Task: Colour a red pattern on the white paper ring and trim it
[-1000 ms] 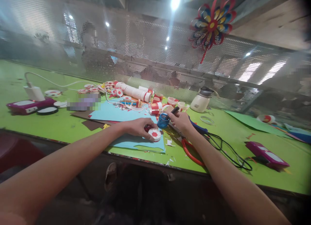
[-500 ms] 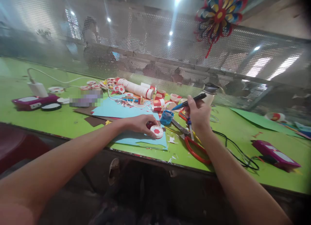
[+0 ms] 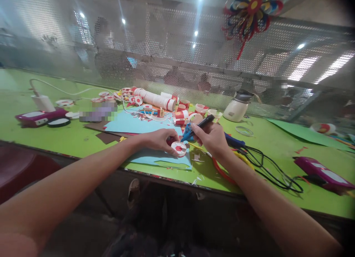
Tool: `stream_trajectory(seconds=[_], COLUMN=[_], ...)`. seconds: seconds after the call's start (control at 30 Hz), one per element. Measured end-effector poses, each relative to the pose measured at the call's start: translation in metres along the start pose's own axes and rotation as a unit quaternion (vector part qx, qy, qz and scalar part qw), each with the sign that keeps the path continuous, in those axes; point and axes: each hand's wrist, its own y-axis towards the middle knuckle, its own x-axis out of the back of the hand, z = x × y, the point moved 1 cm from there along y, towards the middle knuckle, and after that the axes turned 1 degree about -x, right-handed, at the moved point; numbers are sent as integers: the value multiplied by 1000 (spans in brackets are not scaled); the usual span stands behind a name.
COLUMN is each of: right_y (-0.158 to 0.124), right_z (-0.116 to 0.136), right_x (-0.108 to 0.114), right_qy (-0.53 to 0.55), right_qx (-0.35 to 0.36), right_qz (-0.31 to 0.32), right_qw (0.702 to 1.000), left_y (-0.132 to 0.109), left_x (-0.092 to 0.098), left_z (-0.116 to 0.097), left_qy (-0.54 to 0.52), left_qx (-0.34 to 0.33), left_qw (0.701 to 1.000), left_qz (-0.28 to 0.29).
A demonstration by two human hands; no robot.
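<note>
Fingers curled, my left hand (image 3: 163, 141) grips a small round white paper disc (image 3: 179, 149) with a red shape at its centre, over a light blue sheet (image 3: 166, 161). In my right hand (image 3: 212, 137) is a pen (image 3: 203, 124) with a black barrel and a blue front end. Its tip points down at the disc's upper edge; whether they touch I cannot tell. A blue round container is mostly hidden behind the pen and my right fingers. Under my right forearm lie scissors with orange-red handles (image 3: 222, 172).
Cut red-and-white paper cups (image 3: 181, 117) and a long white roll (image 3: 155, 98) lie behind my hands. A beige jug (image 3: 237, 107) stands at the back right. Black cables (image 3: 277, 175) and a purple device (image 3: 323, 173) are at the right. Another purple device (image 3: 39, 117) lies left.
My right hand has moved left and down with the pen, bringing its tip from above the blue container to the disc. My left hand still holds the disc in place.
</note>
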Motion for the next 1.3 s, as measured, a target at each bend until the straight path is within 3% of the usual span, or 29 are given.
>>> stream_trajectory(seconds=[0.27, 1.3], right_y=[-3, -3], right_z=[-6, -11], right_x=[-7, -10], right_qy=[-91, -124], right_qx=[15, 37], right_qz=[42, 58], right_qw=[995, 990], left_y=[0, 2], left_x=[0, -2], left_z=[-2, 3], left_qy=[18, -3], left_qx=[0, -11], left_qw=[1000, 1000], left_qz=[-4, 4])
